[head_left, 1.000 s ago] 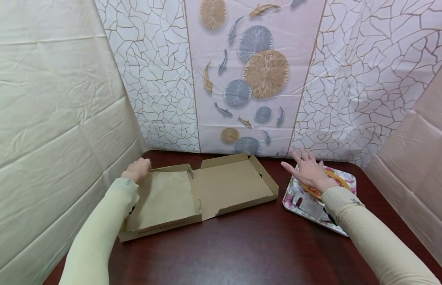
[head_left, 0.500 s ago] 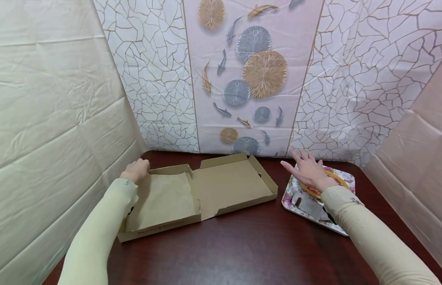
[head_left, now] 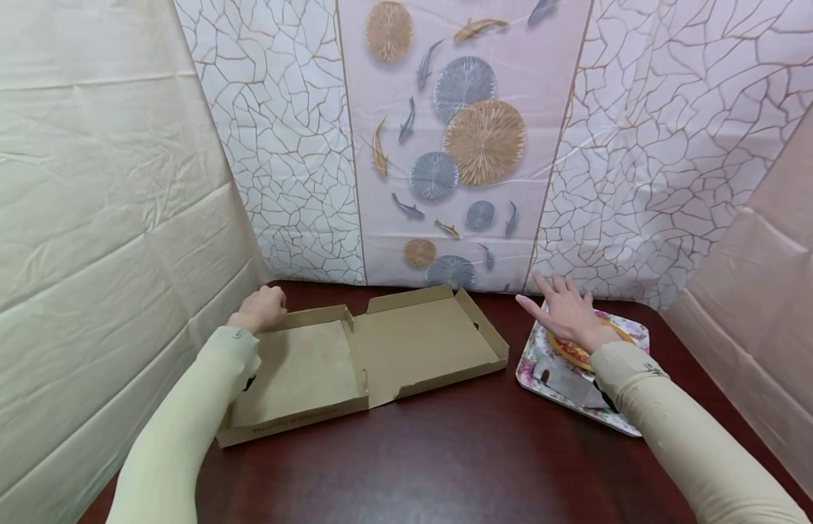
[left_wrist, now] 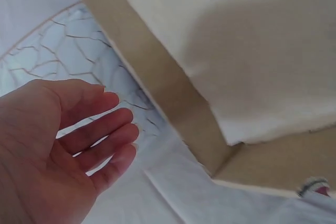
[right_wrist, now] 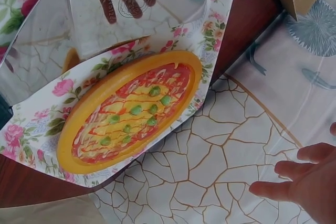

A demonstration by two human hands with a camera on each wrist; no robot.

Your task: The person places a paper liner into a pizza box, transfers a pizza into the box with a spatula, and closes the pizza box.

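My left hand (head_left: 260, 308) hovers over the far left corner of an opened cardboard pizza box (head_left: 422, 342). In the left wrist view its fingers are loosely bent and hold nothing, apart from the box wall (left_wrist: 152, 72). A pale paper sheet (head_left: 308, 367) lines the box's left half. At the right, my right hand (head_left: 566, 316) is spread in the air above a floral tray (head_left: 632, 320), fingers straight. On the tray lie a pizza (right_wrist: 131, 111) with a yellow crust and green toppings, and a wide shiny metal blade (head_left: 570, 382), resembling a cleaver. The forearm hides part of the blade.
The dark red-brown table (head_left: 419, 466) stretches in front of the box and tray. A patterned cloth backdrop (head_left: 301, 182) hangs along the far edge. Plain cream cloth walls (head_left: 118, 255) close in the left and right sides.
My left hand has shifted slightly right and up over the box corner. The right hand keeps nearly the same place, still spread. The head view has tilted a little.
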